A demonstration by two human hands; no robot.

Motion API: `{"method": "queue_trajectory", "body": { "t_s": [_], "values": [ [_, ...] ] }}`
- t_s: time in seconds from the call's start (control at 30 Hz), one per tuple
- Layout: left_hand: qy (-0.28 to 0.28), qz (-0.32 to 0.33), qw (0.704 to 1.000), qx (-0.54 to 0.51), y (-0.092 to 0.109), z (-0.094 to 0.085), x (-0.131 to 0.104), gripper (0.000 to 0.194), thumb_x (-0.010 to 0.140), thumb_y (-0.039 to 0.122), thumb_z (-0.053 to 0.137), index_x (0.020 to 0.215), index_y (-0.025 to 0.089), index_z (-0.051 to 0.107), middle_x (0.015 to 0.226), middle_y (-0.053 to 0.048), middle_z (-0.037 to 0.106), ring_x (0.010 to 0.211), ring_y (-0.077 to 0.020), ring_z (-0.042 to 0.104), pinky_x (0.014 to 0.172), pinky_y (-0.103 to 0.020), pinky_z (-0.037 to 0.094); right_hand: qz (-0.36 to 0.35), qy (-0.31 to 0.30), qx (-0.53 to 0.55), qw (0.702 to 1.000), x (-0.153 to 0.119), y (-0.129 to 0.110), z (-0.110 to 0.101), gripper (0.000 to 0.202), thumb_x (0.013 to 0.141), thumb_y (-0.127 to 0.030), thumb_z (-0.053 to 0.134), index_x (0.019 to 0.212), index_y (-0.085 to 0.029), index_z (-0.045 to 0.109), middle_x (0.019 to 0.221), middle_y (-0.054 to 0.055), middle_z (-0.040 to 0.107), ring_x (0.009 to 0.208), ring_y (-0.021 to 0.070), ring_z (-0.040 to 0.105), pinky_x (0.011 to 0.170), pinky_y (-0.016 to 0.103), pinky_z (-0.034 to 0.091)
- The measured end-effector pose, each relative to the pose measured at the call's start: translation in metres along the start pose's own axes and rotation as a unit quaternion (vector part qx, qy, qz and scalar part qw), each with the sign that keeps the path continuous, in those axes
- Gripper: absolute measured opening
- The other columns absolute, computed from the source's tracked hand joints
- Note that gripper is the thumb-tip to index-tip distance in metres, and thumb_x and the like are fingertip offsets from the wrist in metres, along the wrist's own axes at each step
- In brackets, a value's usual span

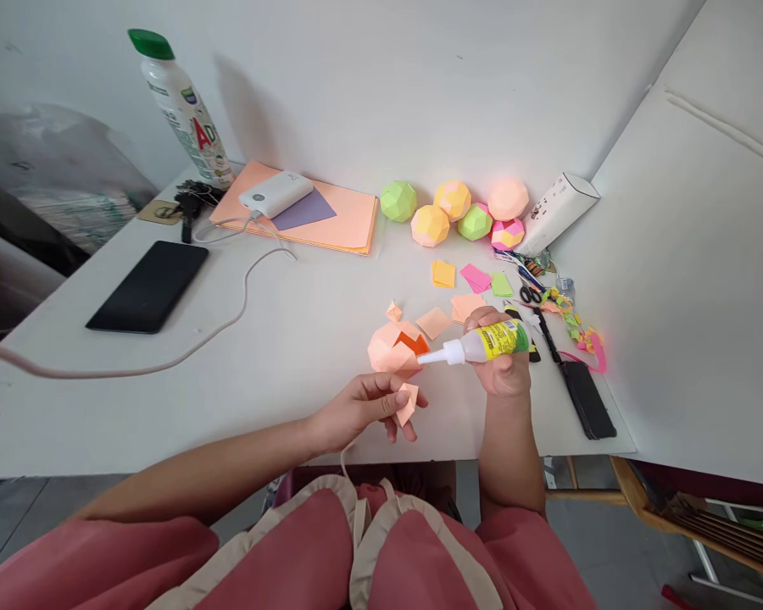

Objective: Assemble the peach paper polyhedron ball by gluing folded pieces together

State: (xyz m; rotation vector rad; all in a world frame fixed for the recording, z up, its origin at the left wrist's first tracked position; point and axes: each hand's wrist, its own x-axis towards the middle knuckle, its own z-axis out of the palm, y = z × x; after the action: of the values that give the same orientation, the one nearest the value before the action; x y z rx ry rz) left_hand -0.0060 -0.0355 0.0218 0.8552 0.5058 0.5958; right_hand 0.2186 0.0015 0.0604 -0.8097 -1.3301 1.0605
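Between the fingers of my left hand [372, 407] is a small folded peach paper piece [408, 405], low over the table's front part. My right hand [501, 360] is wrapped round a glue bottle [492, 341] with a yellow and green label. The bottle lies nearly level, its white nozzle pointing left, above and to the right of the paper piece. Just behind my left hand sits a peach paper ball [385, 347] with an orange opening. A small folded peach piece [393, 311] stands behind that ball.
Several finished paper balls [430, 225] line the wall beside a white box [560, 213]. Small paper squares [443, 274] lie before them. Scissors [530, 294] and a black phone [587, 400] are at right. A tablet [149, 286], cable, power bank [276, 194] and bottle [181, 110] occupy the left.
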Motion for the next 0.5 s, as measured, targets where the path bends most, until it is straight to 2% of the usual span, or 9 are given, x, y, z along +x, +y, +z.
{"method": "queue_trajectory", "body": {
  "t_s": [0.07, 0.17, 0.3, 0.4, 0.5],
  "values": [
    [-0.007, -0.012, 1.0, -0.006, 0.001, 0.0, 0.0, 0.038, 0.081, 0.048, 0.072, 0.074, 0.012, 0.062, 0.087, -0.007, 0.069, 0.062, -0.0142, 0.07, 0.052, -0.021, 0.048, -0.008, 0.006, 0.005, 1.0, -0.001, 0.002, 0.003, 0.056, 0.059, -0.075, 0.071, 0.087, -0.027, 0.06, 0.085, 0.004, 0.056, 0.057, 0.0138, 0.047, 0.037, 0.026, 0.036],
    [-0.013, -0.009, 1.0, -0.002, 0.001, 0.0, 0.001, 0.038, 0.081, 0.047, 0.071, 0.068, 0.013, 0.061, 0.075, -0.005, 0.068, 0.074, -0.0177, 0.07, 0.059, -0.023, 0.05, 0.006, -0.005, -0.015, 1.0, -0.004, 0.006, 0.007, 0.059, 0.063, -0.08, 0.064, 0.089, -0.028, 0.059, 0.082, 0.004, 0.061, 0.052, 0.0139, 0.047, 0.038, 0.029, 0.036],
    [-0.011, -0.009, 1.0, 0.018, -0.002, 0.0, 0.003, 0.036, 0.084, 0.045, 0.069, 0.068, 0.013, 0.065, 0.08, -0.008, 0.072, 0.084, -0.0181, 0.066, 0.071, -0.026, 0.051, 0.036, -0.022, -0.046, 0.998, -0.009, 0.01, 0.014, 0.067, 0.061, -0.087, 0.056, 0.088, -0.027, 0.058, 0.072, 0.005, 0.065, 0.056, 0.0194, 0.055, 0.043, 0.032, 0.043],
    [-0.017, -0.016, 1.0, 0.017, -0.004, -0.001, 0.003, 0.036, 0.084, 0.046, 0.069, 0.069, 0.013, 0.066, 0.083, -0.008, 0.073, 0.08, -0.0161, 0.065, 0.073, -0.027, 0.051, 0.033, -0.062, -0.018, 0.997, -0.009, 0.01, 0.021, 0.062, 0.063, -0.083, 0.06, 0.087, -0.026, 0.059, 0.067, 0.004, 0.065, 0.059, 0.0216, 0.058, 0.051, 0.036, 0.048],
    [-0.02, -0.013, 1.0, 0.019, -0.004, -0.001, 0.002, 0.036, 0.084, 0.046, 0.069, 0.069, 0.013, 0.066, 0.082, -0.008, 0.073, 0.078, -0.0156, 0.064, 0.074, -0.027, 0.05, 0.031, -0.094, 0.014, 0.995, -0.009, 0.011, 0.026, 0.055, 0.067, -0.076, 0.065, 0.085, -0.024, 0.061, 0.068, 0.005, 0.067, 0.058, 0.0203, 0.057, 0.054, 0.035, 0.047]
  ]
}}
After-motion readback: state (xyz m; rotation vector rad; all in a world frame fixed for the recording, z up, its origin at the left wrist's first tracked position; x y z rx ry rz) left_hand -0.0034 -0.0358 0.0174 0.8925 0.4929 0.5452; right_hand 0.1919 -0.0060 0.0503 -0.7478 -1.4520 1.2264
